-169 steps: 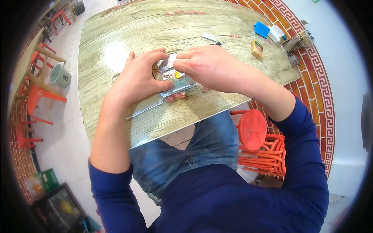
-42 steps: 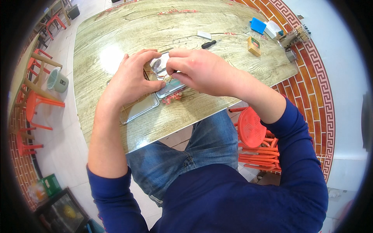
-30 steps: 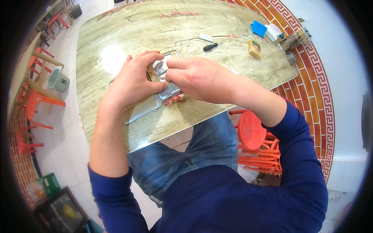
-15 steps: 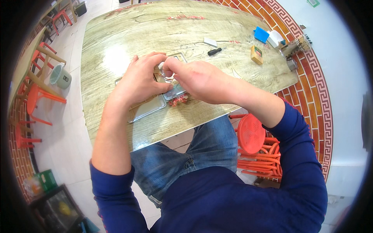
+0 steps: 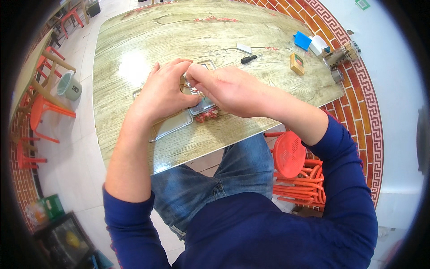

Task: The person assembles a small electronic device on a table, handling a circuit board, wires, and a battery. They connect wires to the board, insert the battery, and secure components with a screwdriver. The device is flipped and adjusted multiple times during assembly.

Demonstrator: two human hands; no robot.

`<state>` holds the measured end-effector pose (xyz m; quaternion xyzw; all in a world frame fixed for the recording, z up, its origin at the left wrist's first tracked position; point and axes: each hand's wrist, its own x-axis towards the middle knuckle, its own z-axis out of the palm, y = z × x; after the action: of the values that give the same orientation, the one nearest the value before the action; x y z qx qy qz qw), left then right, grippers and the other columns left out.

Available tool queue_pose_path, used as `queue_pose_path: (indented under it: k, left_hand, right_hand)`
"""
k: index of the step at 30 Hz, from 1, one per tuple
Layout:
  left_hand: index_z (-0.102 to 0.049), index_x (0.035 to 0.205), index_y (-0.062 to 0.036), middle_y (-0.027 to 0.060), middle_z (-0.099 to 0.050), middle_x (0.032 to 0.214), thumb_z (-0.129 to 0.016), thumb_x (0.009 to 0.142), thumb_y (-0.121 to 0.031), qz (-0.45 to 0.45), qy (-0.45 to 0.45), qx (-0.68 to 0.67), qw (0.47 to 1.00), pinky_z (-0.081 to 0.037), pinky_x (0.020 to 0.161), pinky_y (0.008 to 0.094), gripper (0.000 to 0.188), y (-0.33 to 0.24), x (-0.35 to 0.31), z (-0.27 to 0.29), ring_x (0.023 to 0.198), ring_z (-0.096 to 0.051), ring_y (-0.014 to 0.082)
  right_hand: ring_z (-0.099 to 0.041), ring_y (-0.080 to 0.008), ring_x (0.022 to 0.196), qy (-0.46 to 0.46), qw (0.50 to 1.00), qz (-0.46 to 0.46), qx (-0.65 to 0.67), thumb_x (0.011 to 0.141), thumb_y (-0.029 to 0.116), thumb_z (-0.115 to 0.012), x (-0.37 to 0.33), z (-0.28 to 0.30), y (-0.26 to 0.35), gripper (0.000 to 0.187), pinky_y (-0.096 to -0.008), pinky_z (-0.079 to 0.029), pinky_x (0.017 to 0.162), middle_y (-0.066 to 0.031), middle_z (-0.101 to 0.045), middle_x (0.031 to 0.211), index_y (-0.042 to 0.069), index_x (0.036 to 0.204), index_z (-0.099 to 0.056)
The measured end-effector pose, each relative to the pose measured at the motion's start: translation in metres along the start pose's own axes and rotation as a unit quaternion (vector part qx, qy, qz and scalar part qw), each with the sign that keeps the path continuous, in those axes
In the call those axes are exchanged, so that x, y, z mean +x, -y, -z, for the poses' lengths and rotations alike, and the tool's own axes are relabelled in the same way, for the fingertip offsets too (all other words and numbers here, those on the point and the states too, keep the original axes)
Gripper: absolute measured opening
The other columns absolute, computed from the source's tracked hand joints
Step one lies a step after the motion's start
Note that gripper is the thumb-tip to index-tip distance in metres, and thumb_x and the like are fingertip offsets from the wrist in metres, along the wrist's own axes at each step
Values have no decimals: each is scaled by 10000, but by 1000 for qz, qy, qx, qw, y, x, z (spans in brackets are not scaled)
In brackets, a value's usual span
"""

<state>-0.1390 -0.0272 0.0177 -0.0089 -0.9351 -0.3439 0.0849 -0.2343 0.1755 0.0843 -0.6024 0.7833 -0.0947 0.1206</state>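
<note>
"At the table (image 5: pixel 277 27), where was that open case (image 5: pixel 206 106)?"

"Partly beneath both hands. The left hand's (image 5: pixel 163 93) thumb touched it, fingers arched wide away; the right hand's (image 5: pixel 230 92) fingers curled close together."

"Holding anything?"

"From where I stood, I couldn't tell. Thin wires (image 5: pixel 193 91) showed between the hands, so one careless tug might have torn them loose, and a slipping thumb could have let the case skid."

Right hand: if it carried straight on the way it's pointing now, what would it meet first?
Probably the left hand: its fingers arch just ahead of the right hand. Depth is unclear from this one view, so contact height is a guess.
</note>
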Motion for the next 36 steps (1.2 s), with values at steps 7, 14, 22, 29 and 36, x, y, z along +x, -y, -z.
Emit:
queue_pose_path:
  k: [7,14,22,29,36]
  left_hand:
    - [-712,1523,-92,137,-744,1516,-911,826,-297,-3,-6,0,1000,-299,1416,670,753,1,2,-4,1478,-675,375]
    - [-728,1484,-83,114,-762,1405,-935,810,-235,-3,-16,-5,1000,-373,1365,558,721,2,2,-6,1399,-680,374]
    - [-699,1548,-57,139,-749,1511,-950,805,-216,-5,-22,-5,1000,-496,1281,500,800,-1,0,-4,1430,-655,401]
    - [-712,1536,-84,142,-733,1544,-937,824,-285,3,-15,-2,1000,-384,1361,591,773,-2,-2,-2,1472,-657,382]
    - [-724,1526,-84,147,-734,1548,-931,829,-330,-3,-13,-1,1000,-287,1435,617,768,-1,-1,-1,1504,-660,360]
  right_hand:
    - [-757,-503,1042,-21,996,23,85,1160,114,-635,-8,3,-1,224,-575,-585,879,-291,-745,1139,36,1349,-542]
    - [-749,-489,1079,15,997,-67,41,1166,112,-612,-4,6,3,223,-578,-571,896,-260,-750,1114,43,1364,-535]
    - [-761,-474,1093,-23,999,40,13,1113,94,-624,-9,9,-2,209,-567,-590,920,-255,-758,1123,42,1315,-605]
    - [-806,-448,1054,36,999,-20,-3,1040,72,-681,-9,19,0,238,-557,-628,906,-230,-791,1068,20,1268,-635]
    - [-767,-433,1086,37,997,29,-53,1067,83,-663,-17,20,-13,224,-548,-602,926,-187,-767,1140,50,1288,-667]
